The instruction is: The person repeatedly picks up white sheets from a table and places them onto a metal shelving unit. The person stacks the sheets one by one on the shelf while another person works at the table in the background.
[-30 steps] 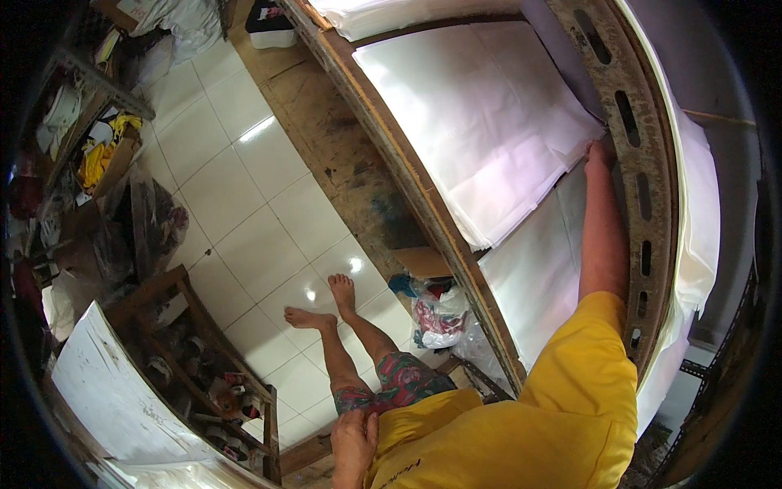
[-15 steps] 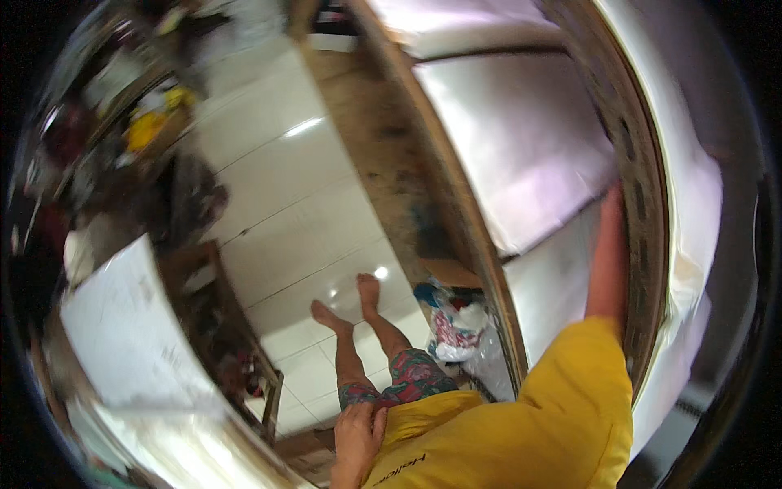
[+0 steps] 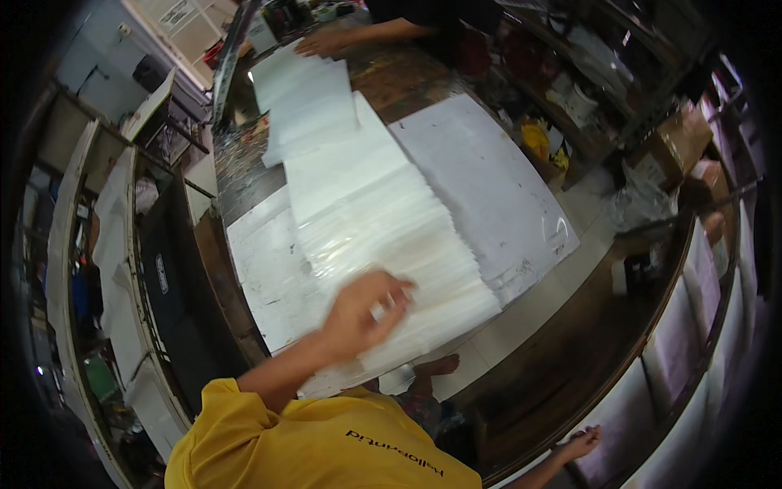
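Note:
My left hand (image 3: pixel 366 310) is over the near end of a long, overlapping row of translucent whitish sheets (image 3: pixel 383 220), slightly blurred. Its thumb and fingers are curved with a gap between them, and nothing shows in them. Whether it touches the sheets I cannot tell. Out to the lower right, my right hand (image 3: pixel 582 445) is beside white sheets (image 3: pixel 623 432) on a wooden rack. Its fingers are loosely bent and look apart, with nothing visible in them. The row of sheets lies on a table covered by scuffed white boards (image 3: pixel 481 187).
Across the table, another person's hand (image 3: pixel 322 42) rests on the far sheets. A dark wooden rack (image 3: pixel 570 367) curves along the right. On the left stand more racks with white sheets (image 3: pixel 118 236) and a black case (image 3: pixel 183 269). A cardboard box (image 3: pixel 672 147) sits at the far right.
The view has swung from the rack and floor to the table. My left hand has moved from my waist to over the sheets. My right arm has come out of the rack.

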`<state>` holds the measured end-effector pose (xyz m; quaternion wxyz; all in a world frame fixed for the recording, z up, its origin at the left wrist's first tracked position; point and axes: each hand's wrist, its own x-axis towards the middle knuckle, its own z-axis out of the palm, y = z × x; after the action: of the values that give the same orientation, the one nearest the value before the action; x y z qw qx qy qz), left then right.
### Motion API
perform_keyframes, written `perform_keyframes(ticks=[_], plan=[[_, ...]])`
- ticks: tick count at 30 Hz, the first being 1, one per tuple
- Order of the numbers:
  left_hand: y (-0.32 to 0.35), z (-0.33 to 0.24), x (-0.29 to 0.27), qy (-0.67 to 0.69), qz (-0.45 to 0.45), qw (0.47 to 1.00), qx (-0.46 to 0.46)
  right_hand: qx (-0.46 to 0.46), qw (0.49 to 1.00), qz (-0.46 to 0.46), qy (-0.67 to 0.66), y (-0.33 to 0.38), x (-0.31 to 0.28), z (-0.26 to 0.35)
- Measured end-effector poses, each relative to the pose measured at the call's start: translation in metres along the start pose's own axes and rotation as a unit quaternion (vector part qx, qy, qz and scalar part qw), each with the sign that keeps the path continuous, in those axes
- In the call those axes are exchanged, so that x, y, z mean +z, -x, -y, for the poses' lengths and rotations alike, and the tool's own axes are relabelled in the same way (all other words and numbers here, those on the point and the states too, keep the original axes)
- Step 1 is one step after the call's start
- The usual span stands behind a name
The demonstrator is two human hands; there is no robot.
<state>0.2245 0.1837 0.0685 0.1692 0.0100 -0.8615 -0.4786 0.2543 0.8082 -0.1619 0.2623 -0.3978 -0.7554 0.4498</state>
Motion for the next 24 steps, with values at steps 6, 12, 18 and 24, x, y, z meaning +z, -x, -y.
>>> perform_keyframes(ticks=[6,12,18,24], plan=[[-0.038,0.193,-0.15,-0.316,-0.177,0.932,-0.026,0.006,0.987,0.104,-0.122,0.09,0.063,0.098],[-0.058,0.294,-0.213,-0.495,-0.059,0.865,-0.054,0.026,0.967,0.189,-0.169,0.165,0.071,0.132],[-0.077,0.374,-0.249,-0.591,0.003,0.807,-0.017,0.1,0.97,0.193,-0.111,0.24,0.048,0.139],[-0.101,0.228,-0.186,-0.352,-0.074,0.927,0.101,0.106,0.949,0.242,-0.174,0.283,0.064,0.16]])
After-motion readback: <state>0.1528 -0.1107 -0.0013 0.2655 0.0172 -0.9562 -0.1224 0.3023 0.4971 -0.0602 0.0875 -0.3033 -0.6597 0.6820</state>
